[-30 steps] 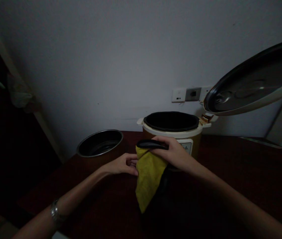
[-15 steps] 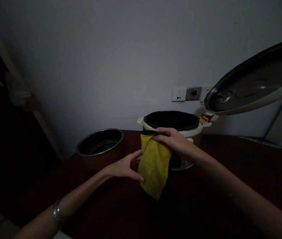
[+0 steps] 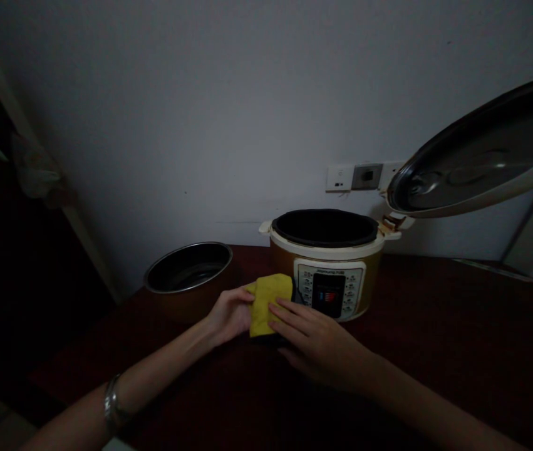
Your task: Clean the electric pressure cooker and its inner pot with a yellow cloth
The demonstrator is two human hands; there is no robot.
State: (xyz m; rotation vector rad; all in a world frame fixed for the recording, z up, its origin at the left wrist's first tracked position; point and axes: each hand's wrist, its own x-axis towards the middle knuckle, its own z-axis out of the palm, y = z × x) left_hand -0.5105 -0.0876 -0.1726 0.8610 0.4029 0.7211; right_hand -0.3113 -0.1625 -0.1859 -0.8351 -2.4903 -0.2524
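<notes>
Yellow cloth [image 3: 266, 307] is being gripped at its left edge by L hand [image 3: 230, 316] & being touched by R hand [image 3: 320, 341], fingers extended (pinch can't be told). It's being held over worktop [image 3: 439, 313], in front of open cooker [image 3: 373, 275], w/ pot [image 3: 176, 305] to L.

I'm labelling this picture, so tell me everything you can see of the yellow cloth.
The yellow cloth looks like soft fabric, folded into a small, lightly creased pad, with dark material showing along its right and lower edges. It sits in front of the cooker, left of its panel in view. The left hand grips its left edge; the right hand lays its fingers across the front.
</notes>
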